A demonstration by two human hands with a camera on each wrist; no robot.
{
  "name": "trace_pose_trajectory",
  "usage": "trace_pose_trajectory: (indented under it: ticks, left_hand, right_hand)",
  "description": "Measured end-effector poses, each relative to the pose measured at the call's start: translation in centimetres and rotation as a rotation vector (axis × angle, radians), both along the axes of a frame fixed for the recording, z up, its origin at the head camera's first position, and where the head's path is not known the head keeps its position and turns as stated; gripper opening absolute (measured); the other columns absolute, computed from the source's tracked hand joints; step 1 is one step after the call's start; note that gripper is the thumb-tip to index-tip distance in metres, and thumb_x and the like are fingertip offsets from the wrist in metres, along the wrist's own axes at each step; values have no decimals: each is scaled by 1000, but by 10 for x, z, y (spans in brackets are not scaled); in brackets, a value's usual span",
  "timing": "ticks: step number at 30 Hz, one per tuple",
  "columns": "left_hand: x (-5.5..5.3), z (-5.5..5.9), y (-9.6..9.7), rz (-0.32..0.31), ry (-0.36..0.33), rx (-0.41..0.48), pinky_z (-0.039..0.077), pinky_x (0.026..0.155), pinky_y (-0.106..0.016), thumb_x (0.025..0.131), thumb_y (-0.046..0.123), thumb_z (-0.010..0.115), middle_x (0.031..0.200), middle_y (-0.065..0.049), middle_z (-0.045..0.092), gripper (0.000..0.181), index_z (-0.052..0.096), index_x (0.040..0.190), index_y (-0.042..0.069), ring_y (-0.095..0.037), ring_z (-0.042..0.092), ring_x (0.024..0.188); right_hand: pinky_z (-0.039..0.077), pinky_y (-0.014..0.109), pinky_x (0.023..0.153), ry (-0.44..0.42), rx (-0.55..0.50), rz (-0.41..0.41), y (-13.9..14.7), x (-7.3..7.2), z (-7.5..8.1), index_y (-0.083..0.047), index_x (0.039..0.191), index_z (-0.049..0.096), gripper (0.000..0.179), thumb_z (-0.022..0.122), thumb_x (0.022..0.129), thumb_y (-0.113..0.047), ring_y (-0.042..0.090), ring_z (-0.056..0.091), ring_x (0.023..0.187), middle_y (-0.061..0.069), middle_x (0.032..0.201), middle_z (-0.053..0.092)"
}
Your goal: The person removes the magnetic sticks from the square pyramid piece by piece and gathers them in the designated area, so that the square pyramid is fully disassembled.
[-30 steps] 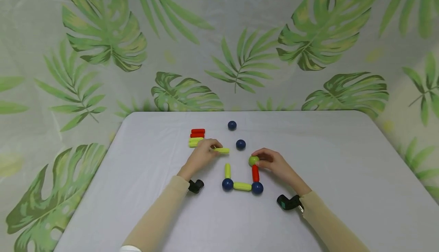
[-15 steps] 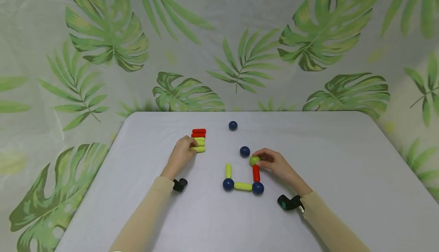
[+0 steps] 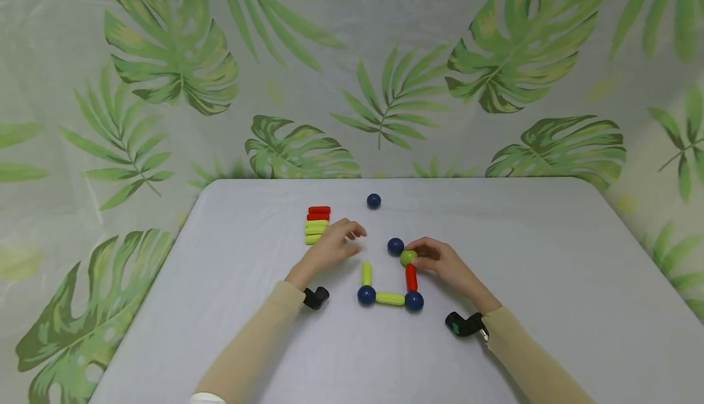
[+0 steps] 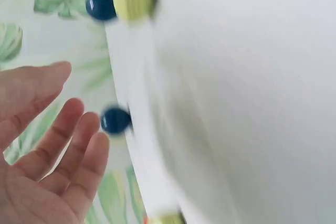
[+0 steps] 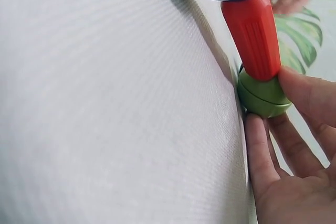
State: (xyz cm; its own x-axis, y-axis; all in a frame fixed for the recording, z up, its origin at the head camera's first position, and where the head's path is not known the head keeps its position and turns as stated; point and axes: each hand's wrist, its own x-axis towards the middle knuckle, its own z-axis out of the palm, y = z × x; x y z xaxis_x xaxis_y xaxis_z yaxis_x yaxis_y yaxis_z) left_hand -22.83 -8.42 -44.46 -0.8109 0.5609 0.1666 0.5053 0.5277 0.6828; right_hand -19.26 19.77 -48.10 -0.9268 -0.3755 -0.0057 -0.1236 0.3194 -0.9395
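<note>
My right hand (image 3: pixel 448 263) pinches a green ball (image 3: pixel 408 258) between thumb and fingers; the right wrist view shows this ball (image 5: pixel 262 98) at the end of a red rod (image 5: pixel 254 38). That rod joins a blue ball (image 3: pixel 414 301), then a yellow rod (image 3: pixel 390 298), another blue ball (image 3: pixel 366 295) and an upright-lying yellow rod (image 3: pixel 366 274), forming a U on the table. A loose blue ball (image 3: pixel 395 246) lies against the green one, or very close. My left hand (image 3: pixel 330 248) is empty with fingers spread loosely, between the U and the rod row.
Left of the left hand lie two red rods (image 3: pixel 319 210) and several yellow rods (image 3: pixel 315 230) in a row, partly behind the hand. Another blue ball (image 3: pixel 374 201) sits near the table's far edge. A leaf-patterned cloth (image 3: pixel 385 86) hangs behind the white table (image 3: pixel 550 257).
My left hand carried a yellow rod to the row, let it go and came back rightward empty. The loose blue ball rolled toward the green ball. The right hand stayed put.
</note>
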Motion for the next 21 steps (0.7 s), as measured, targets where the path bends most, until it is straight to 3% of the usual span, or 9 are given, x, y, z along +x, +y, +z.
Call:
trace_pose_trajectory:
  ticks: [2,5,9,13,17,19,21]
  left_hand:
    - [-3,0,19,-84,-44,-17,48,89,-36,88,0,66,114,-15,59,28,60,116,2,-28,58,102]
    - [-11,-2,42,-142,-89,-66,47,89,-28,89,4,66,118,-9,59,32,59,121,7,-23,58,105]
    - [-22,-6,61,-172,-135,-97,48,85,-23,87,5,69,116,-4,62,32,62,118,9,-18,60,102]
    - [-29,-10,67,-174,-128,-112,48,81,-20,85,4,71,108,-4,64,26,63,110,9,-15,62,95]
    - [-38,-6,61,-118,-108,-68,49,79,-21,86,6,72,106,-5,65,25,62,109,8,-15,61,93]
    - [-46,0,53,-37,-83,-15,50,79,-25,85,5,72,106,-8,65,25,62,109,6,-19,61,93]
    - [-57,6,44,84,-60,45,51,80,-29,85,4,71,107,-11,64,25,63,109,5,-22,61,93]
  right_hand:
    - [46,32,93,-1,-5,8,1,-1,-1,-1,120,59,29,62,93,-7,32,55,108,17,121,58]
    - [47,30,92,-2,-14,15,2,-2,-2,0,120,58,29,62,93,-7,32,56,108,18,120,58]
    - [48,29,90,-4,-23,12,2,-2,-2,1,120,59,29,62,93,-6,32,56,108,18,120,58]
    - [48,29,90,-5,-28,8,2,-1,-1,1,120,59,29,62,92,-5,32,57,108,18,120,59]
    - [47,28,91,1,-18,9,2,-1,-1,1,120,59,28,62,92,-6,31,56,108,17,120,59]
    - [46,29,91,3,-19,13,2,-1,0,0,120,59,28,62,93,-7,31,56,109,17,121,59]
    - [46,29,92,0,-19,12,3,-1,0,0,119,59,28,62,93,-7,31,55,110,17,121,58]
